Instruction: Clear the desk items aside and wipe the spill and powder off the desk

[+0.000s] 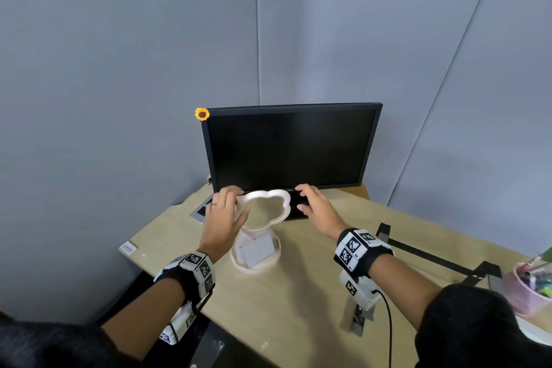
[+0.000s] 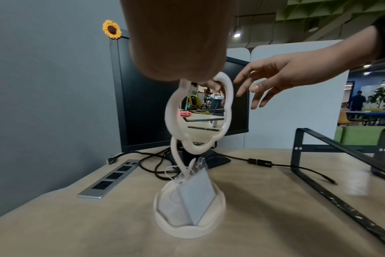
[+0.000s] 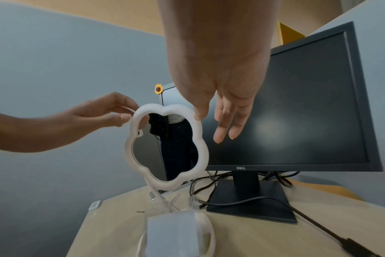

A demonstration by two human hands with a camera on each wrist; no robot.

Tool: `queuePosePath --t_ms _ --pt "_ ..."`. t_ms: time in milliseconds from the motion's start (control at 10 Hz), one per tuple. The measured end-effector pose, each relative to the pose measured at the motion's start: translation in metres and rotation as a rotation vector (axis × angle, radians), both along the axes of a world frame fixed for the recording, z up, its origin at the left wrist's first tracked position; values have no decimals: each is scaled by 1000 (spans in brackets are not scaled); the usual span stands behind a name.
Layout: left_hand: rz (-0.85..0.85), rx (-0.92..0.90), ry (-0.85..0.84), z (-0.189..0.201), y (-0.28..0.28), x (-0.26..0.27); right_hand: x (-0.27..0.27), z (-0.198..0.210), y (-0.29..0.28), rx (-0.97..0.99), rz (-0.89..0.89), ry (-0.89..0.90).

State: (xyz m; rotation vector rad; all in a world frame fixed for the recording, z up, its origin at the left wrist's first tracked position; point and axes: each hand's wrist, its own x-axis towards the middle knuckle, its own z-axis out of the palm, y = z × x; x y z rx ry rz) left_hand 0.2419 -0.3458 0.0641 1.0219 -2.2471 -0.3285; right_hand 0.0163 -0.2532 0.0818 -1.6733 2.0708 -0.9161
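A white flower-shaped mirror [image 1: 264, 210] stands on a curved stem over a round white dish base [image 1: 255, 269], in front of the monitor. A pale card [image 1: 257, 251] leans in that base. My left hand [image 1: 227, 207] pinches the mirror's upper left rim between thumb and fingers, as the right wrist view shows at the left hand [image 3: 112, 114]. My right hand [image 1: 312, 203] hovers at the mirror's right side with spread fingers; its thumb [image 3: 200, 111] looks to touch the upper right rim. I see no spill or powder on the tan desk [image 1: 292, 308].
A dark Dell monitor [image 1: 289, 143] with a sunflower clip [image 1: 202, 114] stands right behind the mirror, with cables [image 2: 156, 165] at its foot. A power strip [image 2: 112, 179] lies at back left. A black metal riser [image 1: 433, 257] and a pink pen cup [image 1: 525, 293] occupy the right.
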Motion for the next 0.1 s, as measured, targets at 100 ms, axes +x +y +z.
queuePosePath --t_ms 100 --pt "-21 -160 -77 0 20 -8 -17 -6 24 -10 -41 17"
